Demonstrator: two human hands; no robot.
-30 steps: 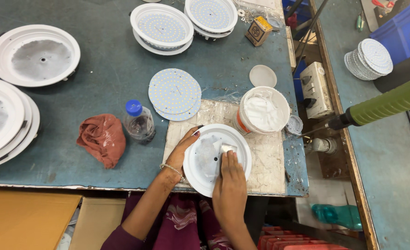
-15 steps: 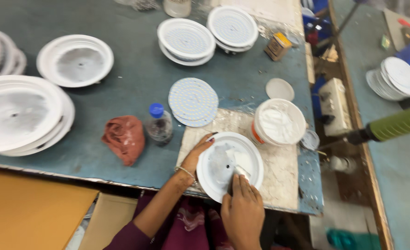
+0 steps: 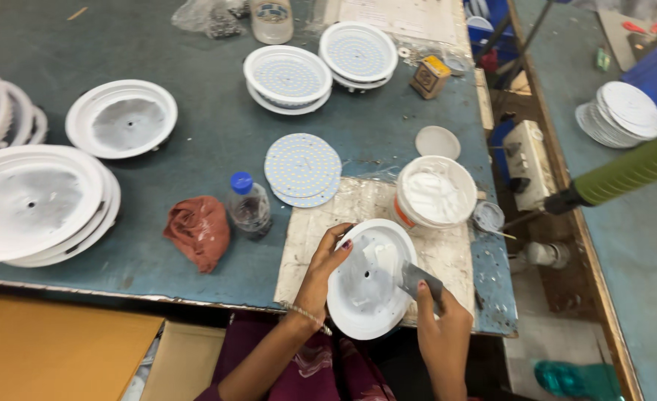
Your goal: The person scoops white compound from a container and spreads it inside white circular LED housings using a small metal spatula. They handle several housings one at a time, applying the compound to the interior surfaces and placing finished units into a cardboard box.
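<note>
My left hand grips the left rim of a white round lamp housing that hangs over the table's near edge. Its grey inside carries a smear of white paste. My right hand holds a small flat grey spreader whose tip rests inside the housing. Just beyond stands an open white tub of white paste on a stained white board.
A stack of round LED discs, a small blue-capped bottle and a reddish rag lie left of the board. Empty white housings are stacked at far left. Finished lamps sit at the back. A green-handled tool juts in at right.
The view has tilted up and shifted left, showing more of the housing stacks. My right hand slid toward the housing's right rim with the spreader; the left hand keeps its grip.
</note>
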